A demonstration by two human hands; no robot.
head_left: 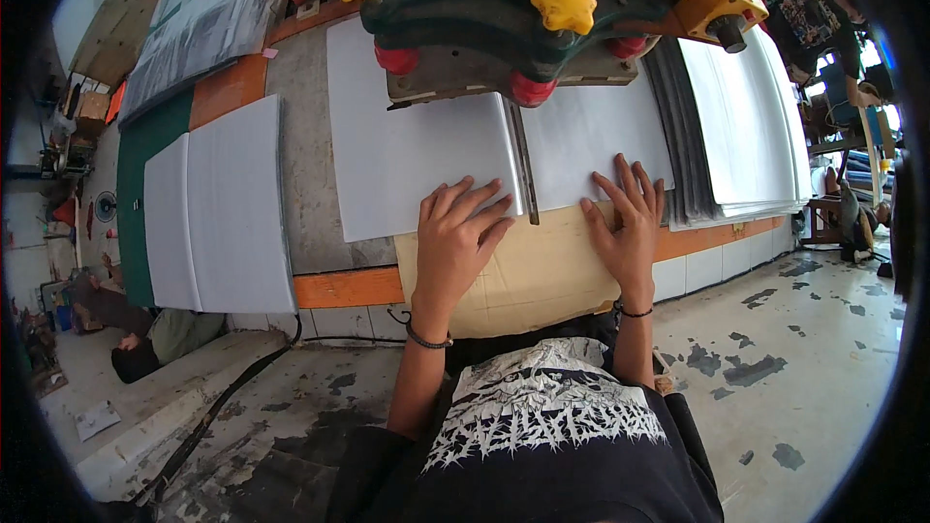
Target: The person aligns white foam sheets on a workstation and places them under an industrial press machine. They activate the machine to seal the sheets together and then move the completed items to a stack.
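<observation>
White sheet (pixel 426 155) lies flat on the bench under the green press with yellow knobs (pixel 504 10), its near edge over a tan board (pixel 523 276). Your left hand (pixel 455 242) presses flat on that edge, fingers spread, gripping nothing. Your right hand (pixel 628 228) lies open likewise on the neighbouring sheet (pixel 591 145). Stack of white sheets (pixel 232 203) sits well apart to the left.
</observation>
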